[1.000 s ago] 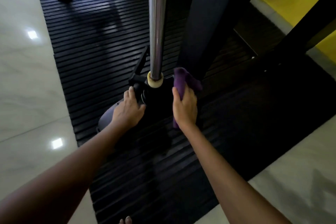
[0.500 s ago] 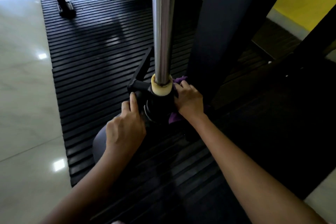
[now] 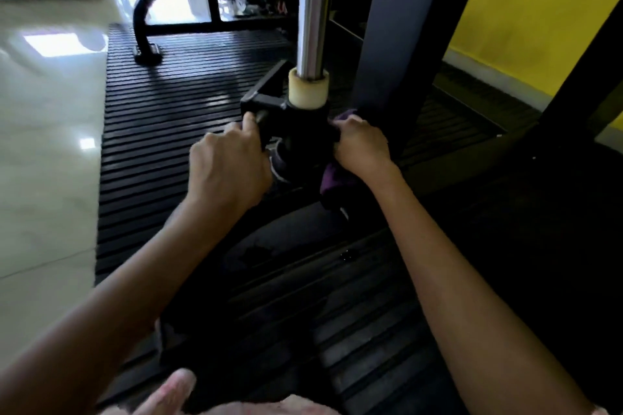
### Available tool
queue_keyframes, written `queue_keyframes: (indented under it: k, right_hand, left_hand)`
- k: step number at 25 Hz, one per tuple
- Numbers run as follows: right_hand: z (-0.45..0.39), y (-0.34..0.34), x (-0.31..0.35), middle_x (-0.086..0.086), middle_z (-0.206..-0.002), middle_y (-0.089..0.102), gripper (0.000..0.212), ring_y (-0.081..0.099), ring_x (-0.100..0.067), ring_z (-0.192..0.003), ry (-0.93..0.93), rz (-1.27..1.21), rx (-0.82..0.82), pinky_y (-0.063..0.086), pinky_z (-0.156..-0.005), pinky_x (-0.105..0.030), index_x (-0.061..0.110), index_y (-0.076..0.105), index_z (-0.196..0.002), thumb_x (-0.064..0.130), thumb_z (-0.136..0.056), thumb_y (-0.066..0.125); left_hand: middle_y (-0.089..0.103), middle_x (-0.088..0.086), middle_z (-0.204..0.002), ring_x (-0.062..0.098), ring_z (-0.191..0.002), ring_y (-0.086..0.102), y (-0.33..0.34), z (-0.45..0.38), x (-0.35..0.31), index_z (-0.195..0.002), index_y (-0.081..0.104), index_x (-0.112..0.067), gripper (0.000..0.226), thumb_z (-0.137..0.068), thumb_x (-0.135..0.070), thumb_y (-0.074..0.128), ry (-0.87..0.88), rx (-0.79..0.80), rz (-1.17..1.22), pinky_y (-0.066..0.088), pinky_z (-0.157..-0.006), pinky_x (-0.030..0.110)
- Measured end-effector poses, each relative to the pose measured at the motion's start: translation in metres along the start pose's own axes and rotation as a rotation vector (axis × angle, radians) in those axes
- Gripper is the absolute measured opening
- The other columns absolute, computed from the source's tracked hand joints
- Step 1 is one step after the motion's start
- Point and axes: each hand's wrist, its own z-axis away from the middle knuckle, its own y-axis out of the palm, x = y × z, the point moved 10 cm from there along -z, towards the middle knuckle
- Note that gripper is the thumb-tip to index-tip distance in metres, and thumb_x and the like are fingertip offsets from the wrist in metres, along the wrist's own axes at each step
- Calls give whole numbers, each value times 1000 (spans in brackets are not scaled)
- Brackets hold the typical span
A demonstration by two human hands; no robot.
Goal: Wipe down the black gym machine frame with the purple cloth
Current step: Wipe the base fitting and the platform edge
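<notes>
A black ribbed rubber mat (image 3: 188,118) covers the floor beside glossy pale tiles (image 3: 43,145), with a yellow wall (image 3: 539,10) to the right. The right hand (image 3: 362,146) presses the purple cloth (image 3: 333,178), fingers curled round it, against the black frame (image 3: 303,135) below a chrome pole (image 3: 312,10). The left hand (image 3: 229,168) grips the frame's other side

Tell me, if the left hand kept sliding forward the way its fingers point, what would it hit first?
Probably the black bracket on the frame's base: the left hand already has a fingertip against it. Beyond that lies ribbed floor mat, though depth is hard to judge here.
</notes>
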Motion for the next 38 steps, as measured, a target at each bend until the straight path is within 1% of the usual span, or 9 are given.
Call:
queue_keyframes:
  k: [8, 15, 18, 20, 24, 27, 29, 34, 38]
  right_hand:
    - [-23, -4, 16, -18, -124, 56, 25, 54, -34, -116, 24, -17, 89, 43, -91, -34, 4, 63, -113, 14, -93, 52]
    - [20, -6, -8, -10, -133, 47, 37, 51, -31, -116, 69, -63, -47, 41, -94, -36, 12, 54, -129, 12, -93, 48]
    - [6, -8, 2, -13, -132, 51, 37, 52, -32, -117, 80, -42, -72, 42, -94, -36, 10, 55, -129, 16, -93, 50]
    - [12, -7, 6, -12, -131, 49, 33, 51, -31, -116, 47, -72, -122, 40, -91, -35, 7, 56, -125, 16, -95, 47]
    - [53, -10, -13, -13, -118, 53, 23, 55, -27, -101, 63, -160, -384, 32, -73, -17, 4, 61, -108, 15, -95, 46]
    - [101, -9, -7, -11, -101, 55, 19, 54, -13, -87, 15, -437, -764, 32, -74, 1, -5, 64, -100, 10, -94, 52]
    - [121, 10, 19, -8, -102, 52, 21, 51, -5, -91, -148, -499, -860, 38, -83, -3, -8, 64, -104, 5, -91, 54]
    - [120, 22, 82, -12, -110, 61, 33, 47, -22, -99, -267, 6, -665, 42, -82, -30, 8, 66, -114, 24, -86, 57]
    - [128, 36, 102, -9, -129, 56, 46, 43, -26, -119, -479, 75, -442, 37, -103, -42, 12, 56, -130, 29, -88, 53]
  left_hand:
    - [59, 13, -117, 42, -97, 60, -5, -1, 3, -128, 46, -7, 43, -94, -34, 46, 11, -66, 86, 31, -64, 35]
    - [61, 14, -120, 37, -100, 59, -13, 2, 7, -129, 48, -7, 43, -93, -29, 53, 116, -211, 388, 36, -75, 38]
    - [64, 9, -110, 21, -84, 61, -3, 21, 33, -133, 43, -11, 67, -80, -46, 65, 145, -249, 801, 39, -70, 28]
    - [56, 6, -125, 18, -102, 58, 31, 40, 57, -141, 31, -17, 99, -63, -71, 62, 79, -134, 864, 45, -79, 32]
    - [20, 3, -157, 21, -141, 26, 115, 70, 88, -151, 10, -19, 147, -33, -99, 46, 17, 196, 618, 29, -112, 46]
    - [6, 2, -160, 18, -146, 7, 140, 68, 87, -153, 3, -15, 148, -35, -90, 52, 120, 273, 571, 13, -118, 38]
    - [2, 3, -160, 18, -147, 3, 146, 68, 93, -153, 1, -14, 142, -39, -81, 54, 97, 275, 592, 8, -116, 31]
    - [8, 7, -159, 22, -146, 6, 150, 74, 100, -152, -1, -11, 144, -48, -59, 86, -22, 244, 662, 9, -117, 34]
    - [17, 11, -154, 27, -142, 14, 150, 74, 101, -152, 3, -11, 139, -50, -48, 91, -39, 238, 687, 14, -117, 38]
